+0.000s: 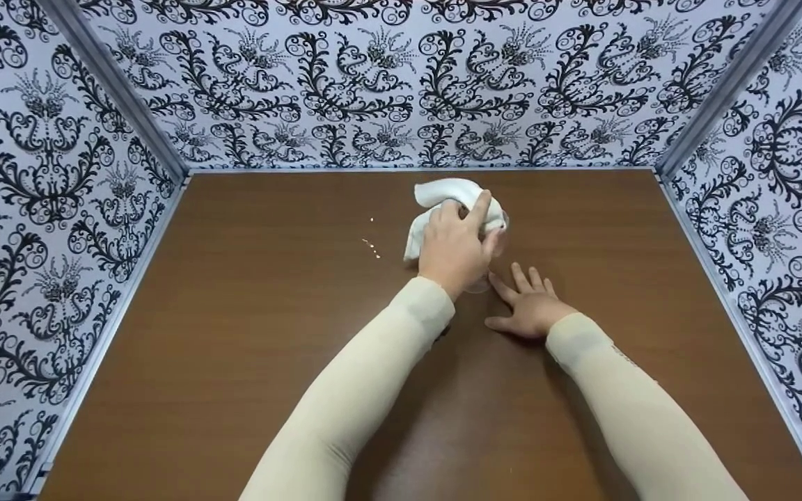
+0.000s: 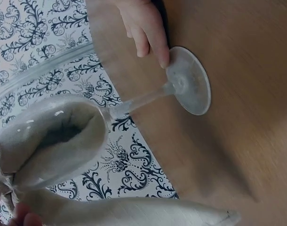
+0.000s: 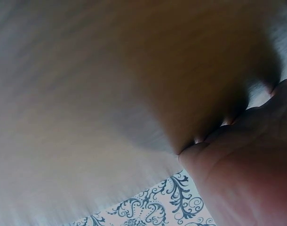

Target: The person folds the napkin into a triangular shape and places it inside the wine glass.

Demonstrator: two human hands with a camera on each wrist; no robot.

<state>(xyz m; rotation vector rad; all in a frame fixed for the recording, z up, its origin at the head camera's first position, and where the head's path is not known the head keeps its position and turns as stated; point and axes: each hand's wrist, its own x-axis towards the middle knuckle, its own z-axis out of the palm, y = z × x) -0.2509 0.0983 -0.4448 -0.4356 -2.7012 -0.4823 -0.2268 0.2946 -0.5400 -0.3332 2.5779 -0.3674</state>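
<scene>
A clear stemmed wine glass [image 2: 188, 87] stands upright on the brown table. White cloth [image 1: 448, 189] is stuffed into its bowl, and a loose fold hangs down outside it. My left hand [image 1: 455, 247] is over the mouth of the glass, fingers bent, gripping the cloth at the rim. In the left wrist view only its fingertips [image 2: 30, 219] show, at the lower left edge. My right hand [image 1: 532, 309] lies low on the table with fingers spread, one fingertip right at the edge of the glass's foot. The left hand hides most of the glass in the head view.
Small white specks [image 1: 373, 247] lie on the table [image 1: 248, 313] left of the glass. Panels with black scroll patterns [image 1: 373, 83] wall in the back and both sides, joined by grey metal corner posts [image 1: 728, 90].
</scene>
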